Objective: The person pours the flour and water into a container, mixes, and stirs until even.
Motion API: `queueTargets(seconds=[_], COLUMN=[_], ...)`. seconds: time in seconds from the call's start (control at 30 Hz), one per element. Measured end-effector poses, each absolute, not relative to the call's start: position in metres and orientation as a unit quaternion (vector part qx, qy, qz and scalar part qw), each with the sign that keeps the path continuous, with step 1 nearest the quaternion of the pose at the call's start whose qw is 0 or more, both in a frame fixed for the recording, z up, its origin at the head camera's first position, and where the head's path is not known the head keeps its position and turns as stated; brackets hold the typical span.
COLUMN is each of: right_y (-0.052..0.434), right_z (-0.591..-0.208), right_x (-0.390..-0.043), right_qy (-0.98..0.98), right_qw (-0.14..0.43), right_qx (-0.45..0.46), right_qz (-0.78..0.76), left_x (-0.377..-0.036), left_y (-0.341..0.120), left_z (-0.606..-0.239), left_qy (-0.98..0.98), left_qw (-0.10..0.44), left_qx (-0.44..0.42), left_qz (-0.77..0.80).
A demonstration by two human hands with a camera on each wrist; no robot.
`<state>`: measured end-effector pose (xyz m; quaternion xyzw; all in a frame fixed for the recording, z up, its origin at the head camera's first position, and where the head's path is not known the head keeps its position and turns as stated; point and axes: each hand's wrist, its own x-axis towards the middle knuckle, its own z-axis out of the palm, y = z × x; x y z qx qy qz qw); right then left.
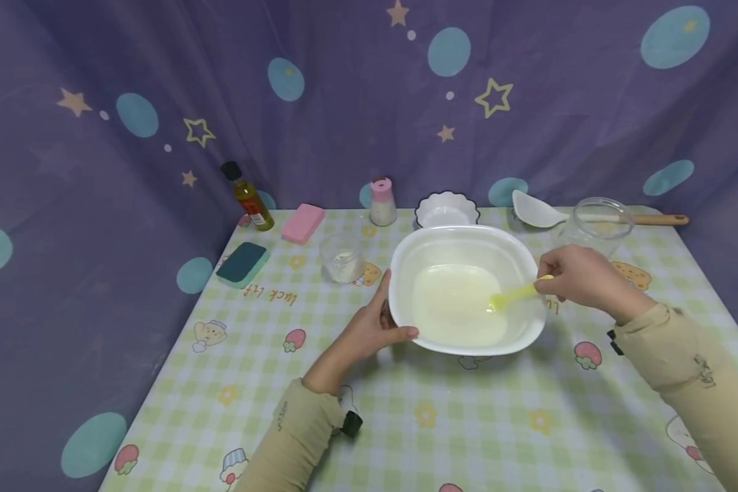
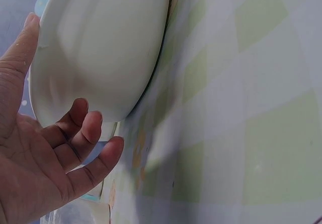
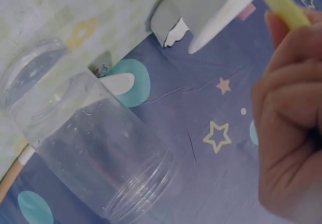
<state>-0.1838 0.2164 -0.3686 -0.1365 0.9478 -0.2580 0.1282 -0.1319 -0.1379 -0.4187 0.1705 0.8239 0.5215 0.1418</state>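
Observation:
A white basin [image 1: 467, 345] holds pale, milky liquid [image 1: 449, 301] in the middle of the table. My left hand [image 1: 369, 329] steadies its near left side, the thumb on the rim and the other fingers curved beside the wall. From the left wrist, those curled fingers [image 2: 93, 128] show close by the basin's outside. At the right rim, my right hand [image 1: 581, 277] pinches the handle of a yellow spoon [image 1: 516, 295], whose tip sits in the liquid. In the right wrist view, the yellow handle [image 3: 284, 2] emerges from the curled fingers.
A clear jar [image 1: 596, 229] stands beyond my right hand, by a white wooden-handled ladle [image 1: 538, 210]. Behind the basin are a scalloped dish [image 1: 445, 208] and pink-topped shaker [image 1: 382, 201]. Leftward are a small clear cup [image 1: 342, 258], pink sponge [image 1: 303, 223], green sponge [image 1: 243, 264] and oil bottle [image 1: 250, 199].

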Motion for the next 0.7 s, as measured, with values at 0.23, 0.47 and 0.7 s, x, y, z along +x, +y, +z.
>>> queueTargets(seconds=[0.23,0.47,0.7], right_y=[0.213,0.193,0.167], right_z=[-0.371,-0.385,-0.395], right_x=[-0.18,-0.177,-0.178], right_qy=[0.913,0.896,0.916], right_qw=[0.194,0.194,0.132], right_qx=[-0.177,-0.224,-0.233], right_qz=[-0.313,-0.33,-0.299], left_x=[-0.131,-0.134,-0.144], left_y=[-0.137,-0.138,-0.141], left_z=[-0.417,-0.422,-0.452], left_qy=[0.827,0.828,0.835], left_qw=[0.143,0.144,0.125], left_qx=[0.169,0.173,0.16], left_qz=[0.516,0.513,0.511])
